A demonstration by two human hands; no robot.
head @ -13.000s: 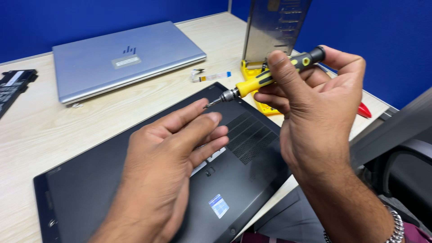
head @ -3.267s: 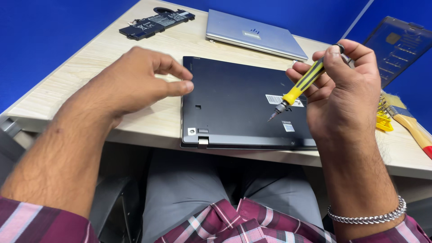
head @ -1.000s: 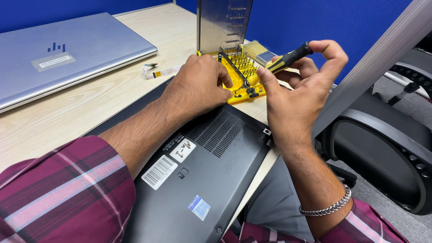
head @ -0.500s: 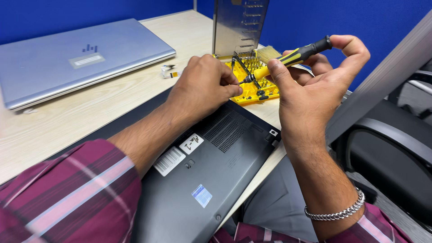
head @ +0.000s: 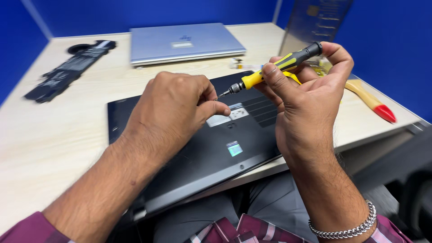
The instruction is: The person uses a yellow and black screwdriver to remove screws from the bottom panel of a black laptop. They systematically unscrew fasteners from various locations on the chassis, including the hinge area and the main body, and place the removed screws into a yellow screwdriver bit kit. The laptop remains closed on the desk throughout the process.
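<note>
My right hand (head: 306,112) grips the light, stiff screwdriver (head: 274,67) by its ribbed handle above the black laptop (head: 225,148) at the desk's (head: 54,135) near edge, while my left hand (head: 177,108) pinches at its slender tip, best handled gently.

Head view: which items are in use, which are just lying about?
In use: black-and-yellow screwdriver in right hand; left hand pinching at its tip; overturned black laptop.
Idle: closed silver laptop; flat black battery pack; red-tipped wooden handle.
</note>
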